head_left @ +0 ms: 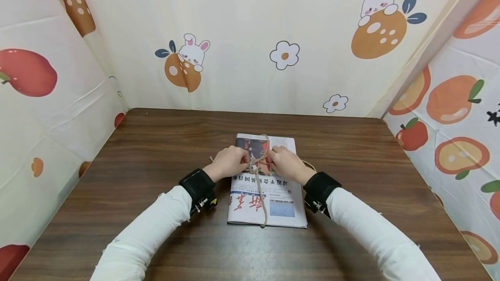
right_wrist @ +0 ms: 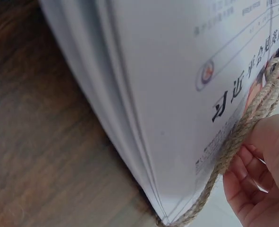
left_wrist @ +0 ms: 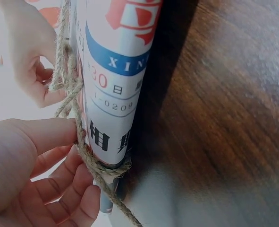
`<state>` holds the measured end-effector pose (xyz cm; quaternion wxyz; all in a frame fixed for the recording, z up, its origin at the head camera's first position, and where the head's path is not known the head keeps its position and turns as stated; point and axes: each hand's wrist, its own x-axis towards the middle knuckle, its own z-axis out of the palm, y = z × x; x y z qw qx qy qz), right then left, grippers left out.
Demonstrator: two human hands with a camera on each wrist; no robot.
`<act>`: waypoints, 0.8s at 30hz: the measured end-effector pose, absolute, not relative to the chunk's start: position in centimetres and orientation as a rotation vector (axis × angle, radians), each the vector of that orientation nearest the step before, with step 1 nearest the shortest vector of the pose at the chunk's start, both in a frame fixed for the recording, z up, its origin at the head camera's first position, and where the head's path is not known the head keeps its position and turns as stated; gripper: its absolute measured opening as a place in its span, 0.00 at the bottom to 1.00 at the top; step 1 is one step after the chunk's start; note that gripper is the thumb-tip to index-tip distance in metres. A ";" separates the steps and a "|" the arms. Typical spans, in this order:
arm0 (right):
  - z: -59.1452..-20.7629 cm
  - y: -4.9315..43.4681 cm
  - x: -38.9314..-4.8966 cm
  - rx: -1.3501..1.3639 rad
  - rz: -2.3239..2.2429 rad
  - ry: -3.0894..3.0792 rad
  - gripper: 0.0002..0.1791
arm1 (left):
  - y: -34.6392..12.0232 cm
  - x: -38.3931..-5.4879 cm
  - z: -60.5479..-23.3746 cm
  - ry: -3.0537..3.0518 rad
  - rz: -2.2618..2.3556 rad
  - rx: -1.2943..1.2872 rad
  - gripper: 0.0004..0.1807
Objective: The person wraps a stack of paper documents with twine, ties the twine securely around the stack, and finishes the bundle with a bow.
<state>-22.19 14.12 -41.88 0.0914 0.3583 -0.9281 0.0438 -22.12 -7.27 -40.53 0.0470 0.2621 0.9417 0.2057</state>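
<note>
A folded stack of newspaper (head_left: 283, 194) lies on the table, with brown twine (head_left: 261, 194) running lengthwise and crosswise over it. Loops and a crossing of the twine sit near the middle of its upper half. My left hand (head_left: 228, 161) pinches twine just left of that crossing; in the left wrist view, the thumb and index finger meet at the twine (left_wrist: 80, 137). On the other side my right hand (head_left: 288, 165) holds twine between thumb and curled fingers. The right wrist view shows several strands of twine (right_wrist: 238, 137) running to that hand (right_wrist: 266, 165) along the newspaper (right_wrist: 163, 109).
The newspaper rests on a dark brown wooden table (head_left: 172, 133). Behind it hangs a cream curtain (head_left: 242, 21) with rabbit and flower prints. Fruit-patterned sheets stand at the left and right sides. A black wrist strap (head_left: 198, 190) is on each wrist.
</note>
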 end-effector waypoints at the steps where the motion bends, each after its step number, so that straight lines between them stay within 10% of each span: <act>1: -41.8 14.1 -22.2 1.073 0.141 -2.757 0.04 | -7.3 -22.1 -40.5 2.874 0.633 0.805 0.04; 24: -37.7 15.9 -22.2 1.031 0.979 -2.922 0.02 | -8.0 -21.4 -37.9 2.917 0.681 0.855 0.05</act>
